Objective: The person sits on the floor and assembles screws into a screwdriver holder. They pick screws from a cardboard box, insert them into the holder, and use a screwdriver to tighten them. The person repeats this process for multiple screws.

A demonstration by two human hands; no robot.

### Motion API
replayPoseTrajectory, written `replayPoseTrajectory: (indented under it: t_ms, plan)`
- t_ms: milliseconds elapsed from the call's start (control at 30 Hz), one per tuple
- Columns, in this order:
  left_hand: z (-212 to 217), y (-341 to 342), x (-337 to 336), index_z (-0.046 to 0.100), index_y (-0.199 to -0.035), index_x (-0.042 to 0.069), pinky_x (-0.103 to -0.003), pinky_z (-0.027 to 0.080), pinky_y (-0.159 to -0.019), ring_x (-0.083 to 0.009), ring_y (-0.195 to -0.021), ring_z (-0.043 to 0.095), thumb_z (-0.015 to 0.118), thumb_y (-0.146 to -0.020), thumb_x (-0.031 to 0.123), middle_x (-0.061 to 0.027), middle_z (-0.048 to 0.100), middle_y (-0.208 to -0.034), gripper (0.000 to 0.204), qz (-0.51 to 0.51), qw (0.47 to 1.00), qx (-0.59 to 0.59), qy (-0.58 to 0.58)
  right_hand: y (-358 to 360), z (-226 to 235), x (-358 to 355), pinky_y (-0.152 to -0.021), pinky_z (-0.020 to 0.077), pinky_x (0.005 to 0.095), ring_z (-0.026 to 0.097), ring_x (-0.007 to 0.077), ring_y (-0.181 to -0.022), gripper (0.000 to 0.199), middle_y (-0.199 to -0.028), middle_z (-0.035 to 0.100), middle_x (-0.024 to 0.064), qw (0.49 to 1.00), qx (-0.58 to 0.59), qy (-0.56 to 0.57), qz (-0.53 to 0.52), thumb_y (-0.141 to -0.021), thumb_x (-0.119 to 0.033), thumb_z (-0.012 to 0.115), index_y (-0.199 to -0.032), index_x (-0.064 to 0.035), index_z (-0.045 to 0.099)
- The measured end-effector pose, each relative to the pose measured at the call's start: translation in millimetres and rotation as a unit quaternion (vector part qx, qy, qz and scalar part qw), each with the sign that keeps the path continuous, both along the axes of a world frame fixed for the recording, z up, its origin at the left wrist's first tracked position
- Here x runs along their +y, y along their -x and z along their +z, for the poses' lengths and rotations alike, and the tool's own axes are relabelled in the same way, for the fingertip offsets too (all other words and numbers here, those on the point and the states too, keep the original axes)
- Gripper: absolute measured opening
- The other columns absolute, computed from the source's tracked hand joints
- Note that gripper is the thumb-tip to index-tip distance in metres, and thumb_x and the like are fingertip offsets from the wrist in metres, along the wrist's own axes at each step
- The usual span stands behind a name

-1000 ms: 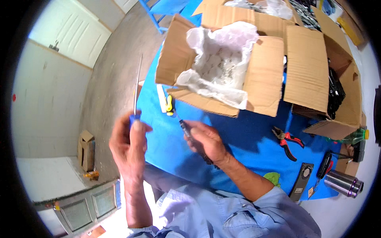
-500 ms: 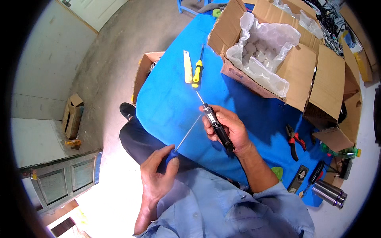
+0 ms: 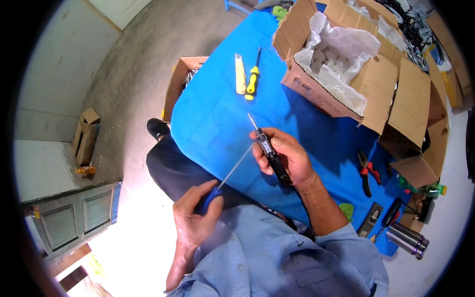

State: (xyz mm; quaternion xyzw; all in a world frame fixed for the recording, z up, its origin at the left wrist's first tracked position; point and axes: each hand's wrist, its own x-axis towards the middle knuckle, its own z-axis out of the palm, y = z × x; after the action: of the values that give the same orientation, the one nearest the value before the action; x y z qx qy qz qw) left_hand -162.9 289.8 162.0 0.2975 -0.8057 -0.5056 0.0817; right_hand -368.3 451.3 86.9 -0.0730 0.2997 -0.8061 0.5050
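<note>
My left hand [image 3: 197,213] is closed around the blue handle of a screwdriver [image 3: 213,195]. Its long thin shaft points up and right, its tip close to the fingers of my right hand. In my right hand [image 3: 292,156] lies a slim black tool [image 3: 273,161], tilted, with a silvery part along its side and a thin metal rod standing out of its far end. My thumb and fingers grip it from both sides. I cannot make out whether the screwdriver tip touches it. Beyond them, a yellow-and-black screwdriver [image 3: 252,83] rests on the blue cloth [image 3: 213,104] beside a yellow utility knife [image 3: 240,74].
An open cardboard box [image 3: 321,96] lined with clear plastic stands at the far right. Red-and-black pliers [image 3: 367,173], a steel flask [image 3: 407,240] and a green bottle [image 3: 425,188] lie to the right. Another box [image 3: 174,89] sits beyond the table's left edge.
The view has shifted slightly. Both hands keep their holds, and the black tool appears slightly turned in my right hand. The blue screwdriver stays close to it.
</note>
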Motion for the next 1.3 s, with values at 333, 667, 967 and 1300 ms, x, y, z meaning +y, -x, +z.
replayPoseTrajectory:
  t_ms: [333,667,967,1300]
  plan:
    - [-4.2,3.9,1.3,0.076,-0.117,0.002,-0.028,0.053,-0.082,-0.0145,-0.085,0.068,0.079,-0.087,0.013,-0.0081,0.074,-0.096,0.032,-0.011,1.000,-0.001,-0.001,1.6,1.4,2.5,-0.060,0.0509,0.0264,0.064,0.0139,-0.077,0.041,-0.102,0.067,0.0140,1.000,-0.007,0.001,0.012,-0.109,-0.021,0.048,-0.137,0.0076,0.055]
    - [-6.1,7.6,3.1,0.075,-0.113,-0.001,-0.028,0.054,-0.073,-0.0161,-0.076,0.068,0.076,-0.083,0.002,-0.0105,0.072,-0.088,0.030,-0.008,0.999,0.028,0.021,-0.4,1.0,1.1,-0.057,0.0505,0.0287,0.062,0.0180,-0.072,0.043,-0.097,0.066,0.0186,1.000,0.001,-0.027,0.003,-0.108,-0.021,0.047,-0.138,0.0099,0.054]
    - [-7.2,5.7,2.1,0.075,-0.114,-0.001,-0.027,0.052,-0.071,-0.0142,-0.074,0.065,0.075,-0.084,0.002,-0.0090,0.070,-0.085,0.029,-0.002,1.000,0.022,0.015,0.4,1.7,1.1,-0.059,0.0510,0.0245,0.063,0.0118,-0.076,0.043,-0.101,0.067,0.0113,1.000,0.002,-0.024,0.019,-0.109,-0.022,0.049,-0.141,0.0056,0.055]
    - [-3.2,4.3,-0.4,0.076,-0.117,0.003,-0.031,0.055,-0.083,-0.0159,-0.085,0.068,0.078,-0.089,0.021,-0.0074,0.074,-0.094,0.033,0.005,1.000,-0.027,-0.002,-0.8,-0.7,-0.6,-0.057,0.0516,0.0236,0.063,0.0120,-0.075,0.043,-0.100,0.066,0.0122,1.000,0.007,-0.018,0.015,-0.109,-0.020,0.050,-0.144,0.0050,0.054]
